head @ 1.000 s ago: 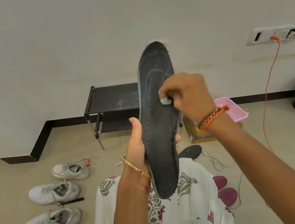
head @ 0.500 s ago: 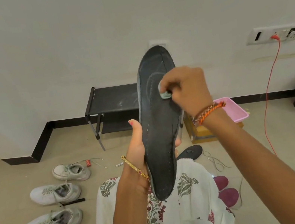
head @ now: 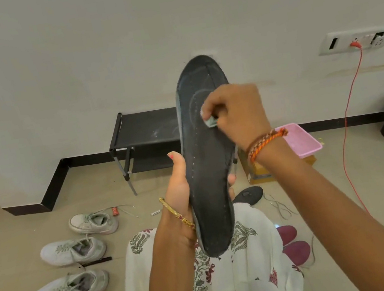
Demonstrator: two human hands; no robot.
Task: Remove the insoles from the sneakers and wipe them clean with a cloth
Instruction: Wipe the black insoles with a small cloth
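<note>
Above the lap, the left hand (head: 181,193) gripped the insole (head: 211,167) upright while the right hand (head: 236,114) pinched a small cloth (head: 210,122) against its upper half: wiping underway. Next, the strokes likely needed to reach the toe. The pink tray's (head: 300,141) contents were hidden. Four sneakers (head: 73,251) lay left.

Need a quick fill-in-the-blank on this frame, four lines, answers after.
The left hand holds a dark ____ upright.
The right hand presses a small pale green ____ against it.
____ white sneakers line the floor.
A red cable hangs from the wall ____.

Answers: insole; cloth; four; socket
</note>
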